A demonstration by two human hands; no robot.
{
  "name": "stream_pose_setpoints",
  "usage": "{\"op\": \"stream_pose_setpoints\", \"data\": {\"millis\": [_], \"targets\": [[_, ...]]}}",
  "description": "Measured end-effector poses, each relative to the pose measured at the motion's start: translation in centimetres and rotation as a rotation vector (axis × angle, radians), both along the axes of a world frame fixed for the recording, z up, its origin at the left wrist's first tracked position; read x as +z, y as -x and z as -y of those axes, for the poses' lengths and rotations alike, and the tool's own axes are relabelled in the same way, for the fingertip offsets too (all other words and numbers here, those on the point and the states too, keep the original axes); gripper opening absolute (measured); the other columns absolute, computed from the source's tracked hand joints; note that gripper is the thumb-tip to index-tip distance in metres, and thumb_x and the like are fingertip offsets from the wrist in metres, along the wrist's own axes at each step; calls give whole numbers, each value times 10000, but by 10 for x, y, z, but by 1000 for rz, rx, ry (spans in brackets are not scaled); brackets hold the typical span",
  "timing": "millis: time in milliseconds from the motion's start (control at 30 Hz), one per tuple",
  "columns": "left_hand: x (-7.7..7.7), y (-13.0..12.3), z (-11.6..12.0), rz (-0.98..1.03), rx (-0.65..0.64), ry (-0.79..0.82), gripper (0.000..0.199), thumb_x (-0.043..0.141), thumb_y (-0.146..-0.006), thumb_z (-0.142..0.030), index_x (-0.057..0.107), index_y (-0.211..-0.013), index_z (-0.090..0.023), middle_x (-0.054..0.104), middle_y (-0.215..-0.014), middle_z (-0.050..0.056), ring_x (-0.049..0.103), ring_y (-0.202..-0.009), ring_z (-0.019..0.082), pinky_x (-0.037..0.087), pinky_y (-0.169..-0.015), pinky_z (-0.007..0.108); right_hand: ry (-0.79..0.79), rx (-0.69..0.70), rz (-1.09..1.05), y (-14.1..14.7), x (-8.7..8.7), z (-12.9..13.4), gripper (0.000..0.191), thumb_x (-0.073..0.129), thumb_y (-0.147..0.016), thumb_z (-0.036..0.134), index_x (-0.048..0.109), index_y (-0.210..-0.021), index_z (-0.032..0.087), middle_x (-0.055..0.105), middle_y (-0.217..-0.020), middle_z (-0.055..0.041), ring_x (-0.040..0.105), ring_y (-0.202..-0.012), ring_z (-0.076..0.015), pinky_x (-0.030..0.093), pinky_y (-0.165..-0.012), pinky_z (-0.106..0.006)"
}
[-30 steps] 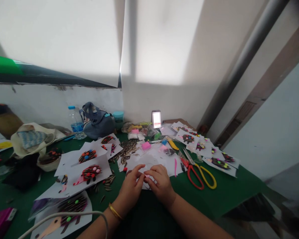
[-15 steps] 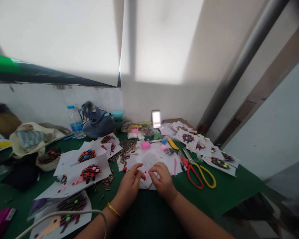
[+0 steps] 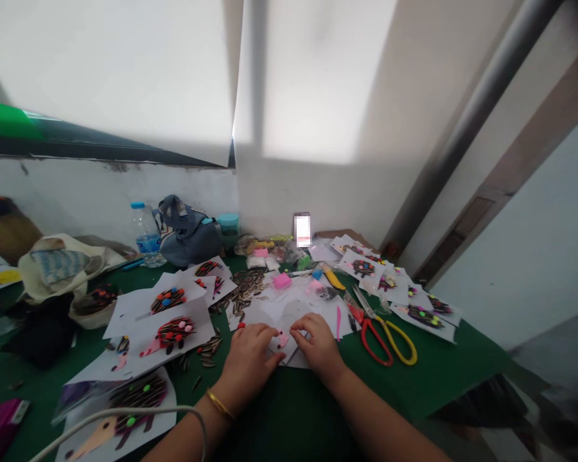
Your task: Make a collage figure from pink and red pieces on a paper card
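Between my two hands lies a small piece of pink clay (image 3: pixel 282 339) with dark dots, flat on a white sheet of paper (image 3: pixel 296 313). My left hand (image 3: pixel 251 354) rests on the sheet's left edge, thumb and fingers apart around the clay, with nothing in its grasp. On the other side, my right hand (image 3: pixel 318 345) has thumb and forefinger closed together just right of the clay; whatever they may hold is too small to make out. A pink modelling knife (image 3: pixel 338 322) lies beside the right hand.
Red-handled scissors (image 3: pixel 376 341) and yellow-handled scissors (image 3: pixel 401 340) lie to the right. Sunflower seeds (image 3: pixel 245 289) are heaped behind the left hand. Finished hedgehog pictures (image 3: pixel 177 332) lie left, more pictures (image 3: pixel 424 317) right. A cable (image 3: pixel 149 409) crosses the front left.
My left hand has lowered and its thumb and fingers have spread onto the paper around the pink clay. My right hand has shifted slightly right, its thumb and forefinger still together.
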State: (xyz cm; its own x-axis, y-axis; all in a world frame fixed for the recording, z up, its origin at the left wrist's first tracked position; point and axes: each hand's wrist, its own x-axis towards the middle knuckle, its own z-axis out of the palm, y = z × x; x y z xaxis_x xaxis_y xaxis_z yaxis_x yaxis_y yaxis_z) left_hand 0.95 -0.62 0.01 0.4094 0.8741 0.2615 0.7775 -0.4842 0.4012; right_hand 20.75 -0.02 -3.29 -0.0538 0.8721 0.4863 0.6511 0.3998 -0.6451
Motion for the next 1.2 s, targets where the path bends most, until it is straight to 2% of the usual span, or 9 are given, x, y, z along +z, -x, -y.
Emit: {"op": "stream_pose_setpoints", "data": {"millis": [200, 467, 600, 733, 967, 1067, 1200], "targets": [[2, -10, 9, -118, -57, -1, 289, 780, -719, -369, 636, -943, -256, 629, -1020, 9, 535, -997, 242, 327, -903, 392, 60, -46, 99, -22, -5, -5, 120, 586, -894, 266, 695, -909, 218, 715, -936, -40, 624, -912, -211, 441, -854, -334], [-3, -10, 6, -150, -122, -28, 30, 638, -863, -262, 667, -871, -260, 622, -913, -3, 535, -924, 196, 302, -865, 365, 108, -42, 363, -32, 0, 2, 137, 565, -902, 241, 699, -923, 227, 731, -921, -36, 650, -883, -211, 448, -800, -311], [-2, -7, 4, -170, -133, -37, 122, 586, -903, -257, 687, -836, -256, 630, -878, 2, 539, -890, 183, 296, -813, 353, 81, -42, 395, -34, 0, 12, 125, 568, -905, 227, 694, -908, 220, 728, -890, -33, 651, -863, -203, 435, -797, -305], [-1, -3, -1, -222, -100, -68, 131, 592, -896, -246, 692, -812, -252, 641, -872, 6, 542, -878, 187, 292, -793, 355, 48, -56, 399, -35, 2, 24, 119, 571, -906, 226, 689, -894, 219, 724, -883, -33, 647, -855, -198, 422, -798, -305], [2, 4, -11, -276, 28, -83, 160, 568, -896, -215, 688, -794, -241, 657, -863, 20, 563, -899, 212, 305, -786, 372, 91, -23, 380, -30, 3, 41, 111, 576, -903, 230, 684, -877, 231, 715, -862, -17, 634, -817, -191, 422, -773, -306], [3, 2, -10, -255, 46, -88, 149, 567, -878, -172, 695, -878, -249, 667, -916, 26, 559, -938, 223, 318, -810, 376, 79, 22, 342, -27, 6, 35, 117, 570, -903, 226, 686, -887, 225, 714, -877, -23, 630, -832, -190, 429, -784, -304], [2, -3, -4, -236, -62, -68, 197, 558, -858, -125, 689, -946, -243, 674, -996, 37, 553, -1008, 220, 327, -865, 370, 101, 94, 323, -22, 16, 10, 106, 597, -891, 227, 703, -900, 235, 716, -913, -23, 625, -893, -193, 436, -825, -309]]}}
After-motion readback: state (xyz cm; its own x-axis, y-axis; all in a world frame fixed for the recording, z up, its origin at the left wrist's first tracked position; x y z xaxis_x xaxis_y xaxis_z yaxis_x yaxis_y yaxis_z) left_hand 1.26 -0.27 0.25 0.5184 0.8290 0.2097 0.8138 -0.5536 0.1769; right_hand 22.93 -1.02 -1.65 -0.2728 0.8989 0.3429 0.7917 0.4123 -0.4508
